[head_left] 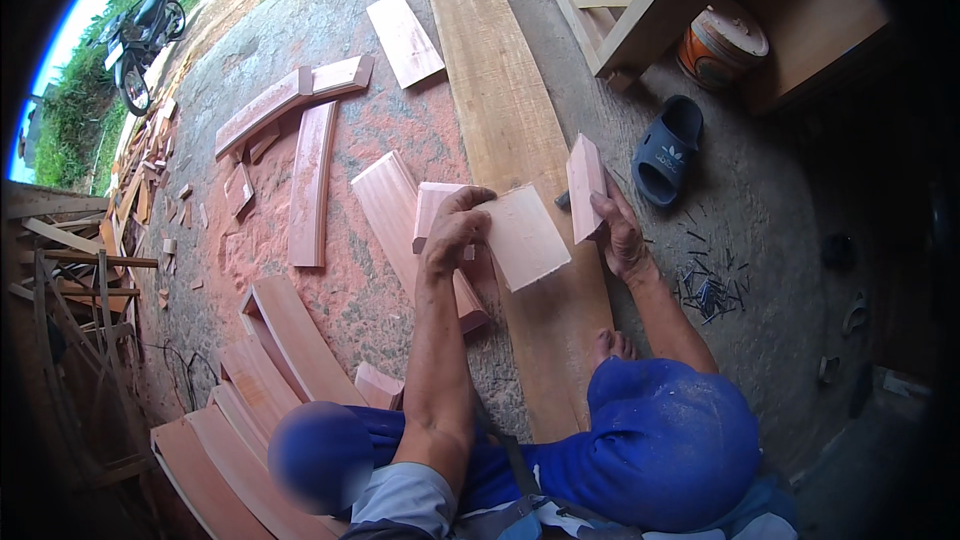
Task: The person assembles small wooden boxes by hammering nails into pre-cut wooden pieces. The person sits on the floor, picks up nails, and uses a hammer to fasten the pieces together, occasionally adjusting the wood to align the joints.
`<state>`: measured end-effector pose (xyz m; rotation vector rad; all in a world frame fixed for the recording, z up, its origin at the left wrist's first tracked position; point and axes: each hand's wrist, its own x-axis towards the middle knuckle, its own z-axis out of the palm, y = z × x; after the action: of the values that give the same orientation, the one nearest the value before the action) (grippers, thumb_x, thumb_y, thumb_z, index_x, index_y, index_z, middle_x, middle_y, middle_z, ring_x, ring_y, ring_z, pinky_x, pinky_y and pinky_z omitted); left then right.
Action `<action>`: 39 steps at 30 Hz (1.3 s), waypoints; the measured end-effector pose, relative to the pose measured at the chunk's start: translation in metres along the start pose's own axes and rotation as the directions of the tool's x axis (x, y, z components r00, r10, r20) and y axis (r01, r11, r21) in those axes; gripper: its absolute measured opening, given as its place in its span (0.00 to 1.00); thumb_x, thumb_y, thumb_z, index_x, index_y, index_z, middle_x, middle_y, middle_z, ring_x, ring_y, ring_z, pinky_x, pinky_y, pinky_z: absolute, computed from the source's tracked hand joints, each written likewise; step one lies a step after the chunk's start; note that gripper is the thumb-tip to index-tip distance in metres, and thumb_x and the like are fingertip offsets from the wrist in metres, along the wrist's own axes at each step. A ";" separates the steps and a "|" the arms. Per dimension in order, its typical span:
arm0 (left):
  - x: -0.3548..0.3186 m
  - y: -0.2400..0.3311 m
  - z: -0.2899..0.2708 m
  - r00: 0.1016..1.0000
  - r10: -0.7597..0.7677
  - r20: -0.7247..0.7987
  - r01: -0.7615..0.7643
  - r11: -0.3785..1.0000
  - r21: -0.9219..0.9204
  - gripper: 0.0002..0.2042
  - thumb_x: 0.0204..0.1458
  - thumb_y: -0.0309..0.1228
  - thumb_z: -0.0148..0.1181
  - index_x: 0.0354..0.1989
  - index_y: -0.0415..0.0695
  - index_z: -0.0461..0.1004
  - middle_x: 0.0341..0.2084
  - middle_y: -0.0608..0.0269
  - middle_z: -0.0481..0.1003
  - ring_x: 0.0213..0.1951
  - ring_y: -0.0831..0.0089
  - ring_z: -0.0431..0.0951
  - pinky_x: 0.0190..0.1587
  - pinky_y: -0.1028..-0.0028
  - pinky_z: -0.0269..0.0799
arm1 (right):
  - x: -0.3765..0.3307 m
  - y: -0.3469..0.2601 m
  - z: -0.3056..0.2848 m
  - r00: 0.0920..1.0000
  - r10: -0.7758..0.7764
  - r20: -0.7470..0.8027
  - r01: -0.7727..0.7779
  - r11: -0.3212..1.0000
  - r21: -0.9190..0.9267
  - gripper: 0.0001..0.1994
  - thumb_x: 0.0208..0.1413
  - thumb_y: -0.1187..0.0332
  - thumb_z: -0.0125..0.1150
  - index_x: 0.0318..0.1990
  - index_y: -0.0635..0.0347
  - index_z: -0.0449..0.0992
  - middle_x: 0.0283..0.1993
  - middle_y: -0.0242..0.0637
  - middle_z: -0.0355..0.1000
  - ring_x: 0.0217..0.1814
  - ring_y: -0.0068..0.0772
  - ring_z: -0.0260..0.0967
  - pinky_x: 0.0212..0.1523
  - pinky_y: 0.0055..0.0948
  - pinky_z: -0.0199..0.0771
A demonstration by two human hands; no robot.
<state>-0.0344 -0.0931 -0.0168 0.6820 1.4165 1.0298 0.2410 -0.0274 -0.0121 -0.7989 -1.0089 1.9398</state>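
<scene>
My left hand [458, 230] grips the edge of a pale, flat, squarish wooden board [527, 240], held over a long brown plank [500, 70] on the ground. Right behind the left fingers is a pinkish wooden block [432, 208]; I cannot tell whether the hand touches it. In my right hand [622, 230] is a short wooden block [586, 185] with bevelled edges, tilted on end, its face toward the board but apart from it. A small dark object [562, 201] shows between the two pieces, mostly hidden by the block.
Loose nails [712, 290] lie on the concrete right of the plank, below a dark blue slide sandal [668, 152]. Pinkish boards [312, 185] and sawdust cover the left ground, with long boards [225, 460] near my knee. A bucket [722, 43] stands by a wooden frame [660, 20].
</scene>
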 end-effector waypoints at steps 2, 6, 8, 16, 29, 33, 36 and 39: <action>-0.003 -0.001 -0.046 0.983 0.049 -0.175 -0.056 0.998 -0.039 0.22 0.46 0.21 0.51 0.52 0.35 0.76 0.31 0.63 0.76 0.25 0.77 0.72 0.30 0.76 0.72 | -0.001 0.014 0.009 0.998 -0.053 0.023 0.055 0.992 -0.114 0.39 0.62 0.49 0.60 0.76 0.52 0.56 0.64 0.38 0.69 0.66 0.34 0.69 0.63 0.39 0.74; -0.011 0.012 -0.084 0.890 0.152 -0.431 -0.196 0.979 -0.060 0.12 0.57 0.23 0.51 0.46 0.38 0.77 0.29 0.69 0.75 0.24 0.82 0.69 0.31 0.79 0.70 | -0.001 0.021 0.010 0.961 0.200 0.191 -0.268 0.838 0.475 0.41 0.60 0.38 0.57 0.75 0.50 0.58 0.71 0.42 0.65 0.69 0.43 0.67 0.63 0.52 0.73; -0.018 0.013 -0.096 0.904 0.223 -0.366 -0.240 0.971 -0.002 0.09 0.62 0.28 0.55 0.45 0.39 0.78 0.30 0.70 0.76 0.26 0.83 0.71 0.32 0.79 0.71 | 0.001 0.022 0.020 0.938 0.190 0.288 -0.331 0.733 0.595 0.43 0.59 0.34 0.55 0.75 0.50 0.60 0.73 0.42 0.64 0.70 0.46 0.67 0.62 0.58 0.73; -0.031 0.034 -0.030 0.978 -0.128 0.162 0.050 0.909 0.415 0.09 0.65 0.35 0.60 0.42 0.41 0.80 0.32 0.71 0.78 0.33 0.82 0.75 0.38 0.75 0.74 | 0.022 0.052 0.005 0.947 0.296 0.128 -0.311 0.734 0.604 0.37 0.61 0.40 0.52 0.71 0.53 0.65 0.66 0.43 0.71 0.66 0.46 0.71 0.59 0.61 0.76; -0.014 0.025 0.010 0.889 0.355 -0.289 0.222 0.218 0.950 0.50 0.37 0.60 0.76 0.70 0.50 0.66 0.73 0.48 0.57 0.67 0.38 0.61 0.64 0.38 0.61 | 0.027 0.051 0.016 0.970 0.178 -0.164 -0.163 0.981 0.104 0.31 0.67 0.58 0.53 0.74 0.59 0.58 0.68 0.40 0.68 0.66 0.36 0.69 0.65 0.39 0.70; -0.018 -0.009 -0.003 0.919 0.183 -0.350 0.290 0.288 0.913 0.56 0.32 0.57 0.76 0.76 0.57 0.58 0.77 0.46 0.47 0.72 0.33 0.52 0.67 0.34 0.53 | 0.022 0.075 0.013 0.980 0.135 -0.146 -0.140 0.990 -0.027 0.33 0.67 0.63 0.59 0.74 0.60 0.52 0.65 0.41 0.68 0.67 0.31 0.66 0.63 0.35 0.72; -0.026 -0.010 -0.032 0.843 0.198 -0.501 0.419 0.343 0.841 0.57 0.32 0.52 0.74 0.77 0.58 0.55 0.79 0.44 0.41 0.75 0.35 0.44 0.70 0.34 0.47 | 0.008 0.082 0.030 0.960 0.231 -0.156 -0.212 0.968 0.134 0.36 0.66 0.62 0.61 0.73 0.59 0.46 0.62 0.41 0.69 0.64 0.31 0.68 0.52 0.35 0.82; -0.026 -0.039 -0.102 0.640 0.470 -0.607 0.476 0.377 0.794 0.48 0.42 0.48 0.71 0.75 0.54 0.58 0.78 0.49 0.45 0.74 0.35 0.48 0.69 0.37 0.50 | 0.004 0.114 0.047 0.949 0.231 -0.216 -0.178 0.955 0.237 0.36 0.65 0.62 0.62 0.72 0.58 0.45 0.61 0.42 0.70 0.58 0.34 0.74 0.47 0.36 0.85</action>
<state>-0.1239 -0.1526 -0.0487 1.0973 2.9268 0.3110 0.1610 -0.0827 -0.0879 -1.0195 -0.5766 2.0240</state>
